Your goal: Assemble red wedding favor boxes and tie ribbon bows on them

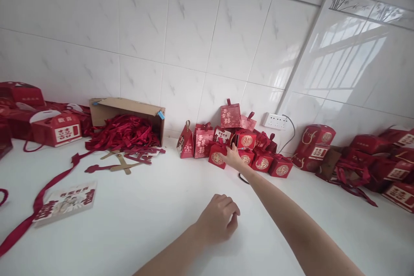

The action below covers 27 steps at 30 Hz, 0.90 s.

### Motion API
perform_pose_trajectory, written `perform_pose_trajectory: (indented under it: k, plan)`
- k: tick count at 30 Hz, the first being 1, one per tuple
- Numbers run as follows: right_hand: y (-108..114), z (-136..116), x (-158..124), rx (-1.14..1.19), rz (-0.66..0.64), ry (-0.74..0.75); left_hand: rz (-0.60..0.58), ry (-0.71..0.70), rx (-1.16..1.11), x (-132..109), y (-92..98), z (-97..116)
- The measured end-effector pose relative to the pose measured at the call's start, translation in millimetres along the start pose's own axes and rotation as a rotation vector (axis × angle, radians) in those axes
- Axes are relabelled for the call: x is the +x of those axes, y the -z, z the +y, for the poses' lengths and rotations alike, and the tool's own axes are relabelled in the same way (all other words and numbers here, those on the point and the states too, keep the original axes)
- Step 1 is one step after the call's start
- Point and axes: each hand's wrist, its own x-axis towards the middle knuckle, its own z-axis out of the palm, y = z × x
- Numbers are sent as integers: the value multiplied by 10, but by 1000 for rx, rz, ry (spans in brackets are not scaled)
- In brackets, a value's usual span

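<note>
My right hand (232,155) reaches to the pile of small red gift boxes by the wall. Its fingers are closed at the top of a red box with a gold round emblem (216,158), at the pile's front left. Nearer to me, my left hand (220,219) rests just over the white table, fingers curled, with nothing visible in it. Beside the reached box stand a pink-red upright box (203,143) and a triangular red box (186,141). More gold-emblem boxes (262,161) sit to the right.
A cardboard box (129,105) spills red ribbons (126,136) at the left. A printed card (66,202) and long ribbon (40,194) lie in front. Red boxes line both sides. A power strip (274,121) is by the wall. The white table (145,207) spans the front.
</note>
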Motion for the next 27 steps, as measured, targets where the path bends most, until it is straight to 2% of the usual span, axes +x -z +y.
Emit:
perform_pose_trajectory:
  k: [7, 10, 12, 16, 17, 19, 21, 23, 25, 27]
  plan:
    - [-174, 90, -204, 108, 83, 93, -46, 54, -42, -4, -1, 26]
    - [-187, 102, -331, 158, 163, 106, -2, 72, -47, 24, 61, 22]
    - [-139, 106, -475, 183, 234, 204, 119, 66, -40, 55, 132, 0]
    - [68, 132, -913, 150, 343, 592, 520, 81, 24, 113, 282, -99]
    - [125, 146, -1028, 143, 350, 650, 598, 111, 23, 122, 310, -130]
    - [220, 187, -1227, 151, 335, 704, 665, 208, -41, 134, 350, -184]
    - [276, 242, -1366, 163, 273, 733, 601, 339, -183, 144, 367, -214]
    - [295, 299, -1446, 186, 203, 774, 432, 443, -360, 155, 371, -214]
    - [291, 340, -1482, 228, 173, 801, 260, 487, -505, 165, 374, -196]
    - [283, 355, -1496, 274, 166, 799, 164, 496, -581, 170, 381, -178]
